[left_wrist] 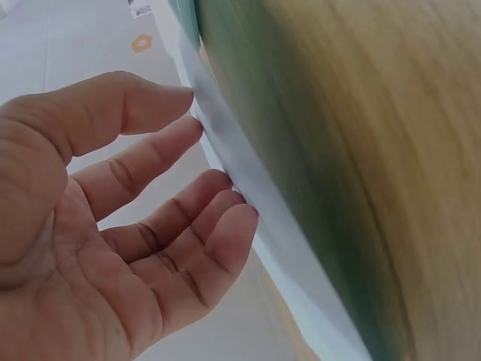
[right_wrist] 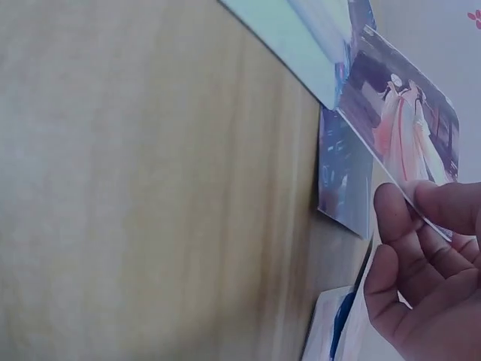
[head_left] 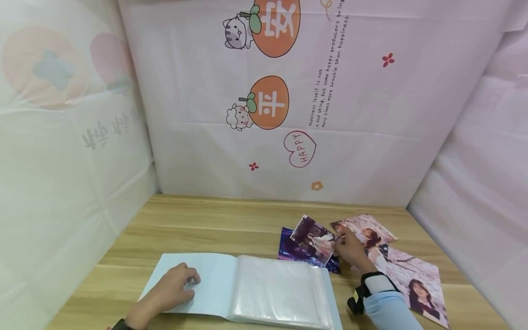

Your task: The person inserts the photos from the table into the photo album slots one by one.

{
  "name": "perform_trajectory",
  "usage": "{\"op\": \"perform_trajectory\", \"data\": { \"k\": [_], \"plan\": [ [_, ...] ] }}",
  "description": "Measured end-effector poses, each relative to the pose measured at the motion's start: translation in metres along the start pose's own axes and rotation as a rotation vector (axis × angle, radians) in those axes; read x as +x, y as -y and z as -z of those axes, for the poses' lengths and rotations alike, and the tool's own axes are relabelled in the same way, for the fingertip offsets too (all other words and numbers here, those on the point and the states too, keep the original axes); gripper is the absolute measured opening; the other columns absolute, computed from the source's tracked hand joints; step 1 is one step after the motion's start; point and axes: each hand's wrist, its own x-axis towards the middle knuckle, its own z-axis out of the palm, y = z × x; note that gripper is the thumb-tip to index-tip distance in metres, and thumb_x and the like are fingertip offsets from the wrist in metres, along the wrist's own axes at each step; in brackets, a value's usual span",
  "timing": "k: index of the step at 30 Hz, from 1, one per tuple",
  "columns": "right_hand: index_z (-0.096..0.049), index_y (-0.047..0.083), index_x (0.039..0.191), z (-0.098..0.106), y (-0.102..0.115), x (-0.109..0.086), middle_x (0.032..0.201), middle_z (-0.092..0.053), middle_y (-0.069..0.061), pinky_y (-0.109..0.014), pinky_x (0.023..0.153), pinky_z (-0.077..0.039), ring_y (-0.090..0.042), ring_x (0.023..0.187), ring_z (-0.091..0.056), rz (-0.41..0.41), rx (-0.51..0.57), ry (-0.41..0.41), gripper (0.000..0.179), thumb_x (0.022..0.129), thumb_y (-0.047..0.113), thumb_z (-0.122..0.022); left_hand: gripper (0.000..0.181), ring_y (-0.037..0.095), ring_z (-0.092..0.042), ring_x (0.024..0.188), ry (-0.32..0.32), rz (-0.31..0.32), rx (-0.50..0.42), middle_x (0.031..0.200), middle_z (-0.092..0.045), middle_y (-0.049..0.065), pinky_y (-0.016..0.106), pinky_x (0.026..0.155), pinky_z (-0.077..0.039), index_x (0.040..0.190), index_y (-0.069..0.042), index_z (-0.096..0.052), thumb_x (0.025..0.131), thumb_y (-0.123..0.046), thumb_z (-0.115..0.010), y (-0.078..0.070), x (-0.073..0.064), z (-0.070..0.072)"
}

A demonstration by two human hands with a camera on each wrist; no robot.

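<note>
R hand (head_left: 352,251) pinches the photo (head_left: 312,239) at its right edge: thumb on the face, index finger beneath, fingers closed to abt the print's thickness, the others loosely curled below. Edge grip prob. leaves most of the pic uncovered & the far end free. Photo is over the purple print (head_left: 286,247), just beyond the album's top right corner.

Album (head_left: 212,275) lies open on the desk (head_left: 198,224), cover to the left, clear sleeves (head_left: 274,288) to the right. L hand (head_left: 174,285) is on the inside of the cover: fingers half bent, thumb apart w/ a gap, tips at the surface, nothing gripped. Prob. there to weigh the cover down so the album lies flat. Pink photos (head_left: 420,284) are spread on the right, prob. for R-hand reach w/o crowding the album.

Hard to see: R hand hides the photo's right corner; hand & forearm also cover bits of the pink photos, which overlap, so can't give an exact no. Purple print is mostly under the photo, subject unclear. Can't tell if the photo's far end touches it. Sleeves glare, so can't tell if anything's inside. Left wrist view shows the cover nearly edge-on, w/ a blurred green band alongside.
</note>
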Motion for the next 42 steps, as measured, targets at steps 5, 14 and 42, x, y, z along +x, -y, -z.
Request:
{"op": "perform_trajectory", "data": {
  "k": [5,14,42],
  "plan": [
    [-0.042,0.000,0.097,0.000,0.003,-0.003,0.066,-0.055,-0.010,-0.028,0.044,-0.042,-0.026,0.061,-0.061,-0.011,0.062,-0.007,0.021,0.084,-0.004,-0.058,0.020,0.016,-0.048,0.070,-0.007,-0.011,-0.004,0.077,-0.051,-0.002,0.031,0.062,-0.044,0.082,-0.009,-0.064,0.064,-0.007,-0.073,0.000,0.003,-0.002],
    [-0.039,-0.006,0.107,-0.008,0.036,-0.013,0.068,-0.057,-0.009,-0.028,0.053,-0.045,-0.025,0.062,-0.060,-0.033,0.299,-0.003,0.022,0.089,-0.005,-0.053,0.018,0.009,-0.051,0.072,-0.085,-0.030,-0.156,0.080,-0.055,-0.005,0.024,0.062,-0.046,0.092,-0.008,-0.064,0.076,-0.010,-0.072,-0.012,0.012,0.002],
    [-0.044,-0.004,0.109,-0.067,0.105,-0.051,0.069,-0.053,-0.006,-0.024,0.054,-0.039,-0.021,0.066,-0.060,0.058,0.472,0.432,0.027,0.090,0.007,-0.059,0.047,0.026,-0.062,0.073,-0.077,0.207,-0.756,0.085,-0.063,0.014,0.031,0.063,-0.054,0.118,0.013,-0.050,0.086,-0.018,-0.065,-0.056,0.046,-0.004]
  ]
}}
